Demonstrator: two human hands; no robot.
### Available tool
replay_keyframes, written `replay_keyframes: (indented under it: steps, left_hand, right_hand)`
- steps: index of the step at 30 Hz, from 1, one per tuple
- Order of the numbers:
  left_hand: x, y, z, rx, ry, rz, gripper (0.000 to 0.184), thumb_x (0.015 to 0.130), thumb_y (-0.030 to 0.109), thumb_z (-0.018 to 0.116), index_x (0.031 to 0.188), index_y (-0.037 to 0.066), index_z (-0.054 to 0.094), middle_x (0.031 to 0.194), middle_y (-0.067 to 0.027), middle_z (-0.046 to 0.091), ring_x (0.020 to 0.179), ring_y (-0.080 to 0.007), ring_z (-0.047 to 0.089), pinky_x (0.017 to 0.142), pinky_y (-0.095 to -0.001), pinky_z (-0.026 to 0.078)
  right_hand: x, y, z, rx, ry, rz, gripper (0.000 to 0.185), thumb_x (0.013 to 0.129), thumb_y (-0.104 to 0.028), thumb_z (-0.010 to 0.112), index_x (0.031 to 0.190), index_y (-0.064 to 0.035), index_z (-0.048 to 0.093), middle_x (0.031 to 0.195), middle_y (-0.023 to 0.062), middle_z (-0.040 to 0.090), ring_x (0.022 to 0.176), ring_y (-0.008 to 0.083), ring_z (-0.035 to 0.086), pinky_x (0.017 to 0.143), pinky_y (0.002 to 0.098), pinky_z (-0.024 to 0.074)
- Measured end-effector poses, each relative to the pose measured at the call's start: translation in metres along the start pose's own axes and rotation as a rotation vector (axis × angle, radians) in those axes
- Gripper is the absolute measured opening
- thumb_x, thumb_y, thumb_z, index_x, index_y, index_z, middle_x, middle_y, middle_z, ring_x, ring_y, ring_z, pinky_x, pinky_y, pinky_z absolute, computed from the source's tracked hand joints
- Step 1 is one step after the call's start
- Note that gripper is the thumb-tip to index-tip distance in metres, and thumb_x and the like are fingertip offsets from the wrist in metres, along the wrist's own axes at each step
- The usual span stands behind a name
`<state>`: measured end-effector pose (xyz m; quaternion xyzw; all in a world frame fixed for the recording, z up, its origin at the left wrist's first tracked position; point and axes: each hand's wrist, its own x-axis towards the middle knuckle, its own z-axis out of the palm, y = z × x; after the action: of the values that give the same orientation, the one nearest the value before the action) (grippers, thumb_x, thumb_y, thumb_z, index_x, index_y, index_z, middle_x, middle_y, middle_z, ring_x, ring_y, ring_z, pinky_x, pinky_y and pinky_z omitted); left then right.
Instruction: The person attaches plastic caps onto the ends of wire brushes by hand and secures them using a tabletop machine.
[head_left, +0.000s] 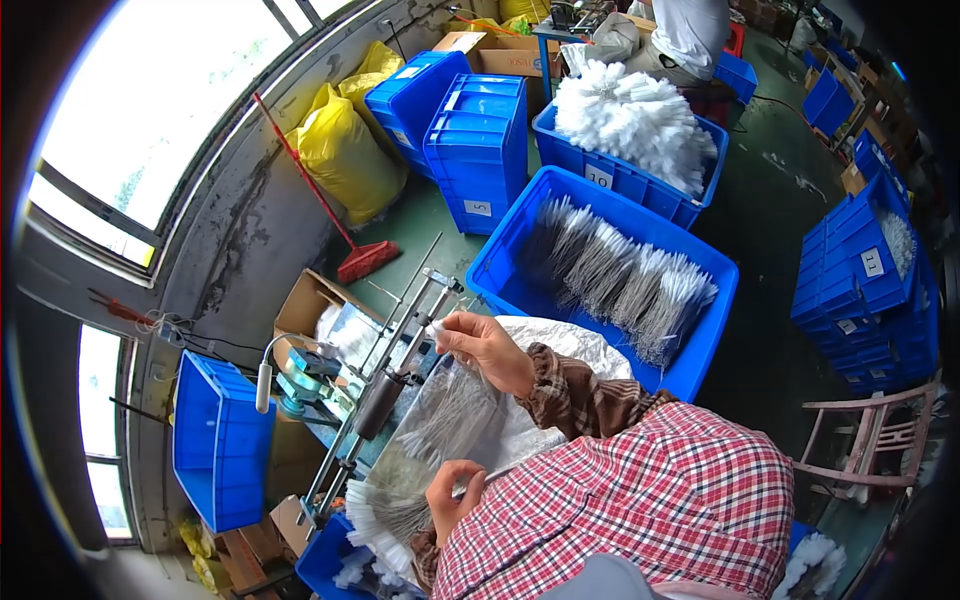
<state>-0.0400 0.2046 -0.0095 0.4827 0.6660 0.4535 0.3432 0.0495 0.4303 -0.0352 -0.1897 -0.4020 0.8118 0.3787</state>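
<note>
My right hand [485,352] is closed in a pinch at the machine's metal rails, with a small white bristle tip [436,331] at the fingertips. The rest of that piece cannot be made out. My left hand [455,497] is lower down, its fingers curled in. Whatever it may hold is hidden. Beside the left hand lies a bundle of thin wire-stemmed brushes [385,515] with white bristle ends. More wire stems [445,415] lie on a clear plastic sheet between my hands. The bench machine [378,400] has parallel rods and a dark cylinder.
A blue crate [487,262] with rows of wire brushes stands close by my right arm. Behind it, another blue crate [600,178] is heaped with white bristles. Stacked crates [865,270] and a wooden chair [870,440] are at right. A red broom [368,260] leans at the wall.
</note>
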Motion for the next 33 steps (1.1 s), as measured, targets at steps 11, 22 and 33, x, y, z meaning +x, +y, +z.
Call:
replay_keyframes:
  steps: [11, 22, 33]
  left_hand:
    - [0.0005, -0.0019, 0.001, -0.014, -0.018, 0.001, 0.009, 0.081, -0.003, 0.069, 0.089, -0.002, 0.065, 0.084, -0.0105, 0.065, 0.077, -0.0179, 0.063, 0.072, -0.0294, 0.05]
    - [0.0011, 0.0051, 0.0005, -0.006, -0.011, -0.011, 0.008, 0.081, -0.003, 0.068, 0.086, -0.001, 0.063, 0.083, -0.009, 0.064, 0.078, -0.0167, 0.061, 0.075, -0.0295, 0.047]
    - [0.0023, 0.0019, -0.0002, -0.008, 0.001, -0.027, 0.007, 0.082, -0.003, 0.067, 0.087, -0.001, 0.063, 0.083, -0.0083, 0.064, 0.079, -0.0163, 0.061, 0.076, -0.0293, 0.047]
  right_hand:
    - [-0.0002, 0.0046, -0.006, -0.01, 0.01, 0.014, 0.02, 0.096, -0.022, 0.063, 0.105, -0.0042, 0.063, 0.085, -0.0004, 0.063, 0.066, 0.0018, 0.043, 0.062, 0.0178, 0.0364]
    - [-0.0001, 0.0052, -0.0035, -0.014, 0.009, 0.052, 0.018, 0.096, -0.02, 0.062, 0.104, -0.0042, 0.062, 0.087, 0.0007, 0.063, 0.067, 0.002, 0.043, 0.062, 0.0181, 0.0358]
    - [0.0018, 0.0027, -0.0018, -0.013, 0.019, 0.057, 0.017, 0.096, -0.02, 0.062, 0.102, -0.0046, 0.062, 0.086, 0.0002, 0.063, 0.065, 0.0014, 0.042, 0.06, 0.0179, 0.0349]
